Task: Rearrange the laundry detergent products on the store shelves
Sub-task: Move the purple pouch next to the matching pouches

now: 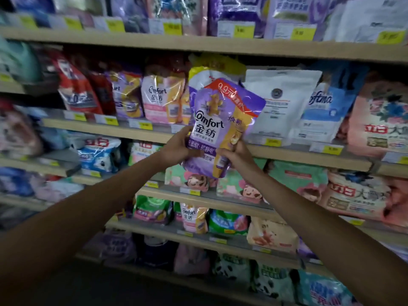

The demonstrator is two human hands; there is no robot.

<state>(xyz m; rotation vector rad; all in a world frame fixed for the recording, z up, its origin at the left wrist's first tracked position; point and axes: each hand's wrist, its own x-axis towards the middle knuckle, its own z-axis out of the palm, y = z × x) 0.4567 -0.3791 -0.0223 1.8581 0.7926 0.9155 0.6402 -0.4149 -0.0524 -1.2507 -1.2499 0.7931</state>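
Glossy purple pouch (217, 127) | L grip (180, 146) + R grip (235, 154) clamped on btm | crinkly film

Purple Comfort pouch (220, 127), upright, tilted

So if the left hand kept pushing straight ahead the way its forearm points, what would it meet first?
Probably the purple-and-yellow Comfort pouch standing on the shelf behind the held Comfort pouch; the left hand already grips that one. Depth is unclear.

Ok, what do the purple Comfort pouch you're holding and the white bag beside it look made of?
Purple Comfort pouch: looks like thin glossy plastic film; bright glare streaks and creases run across its front. White bag: seems a matte laminated pouch, plastic or paper-faced, I can't tell; it shows no glare and stands flat.
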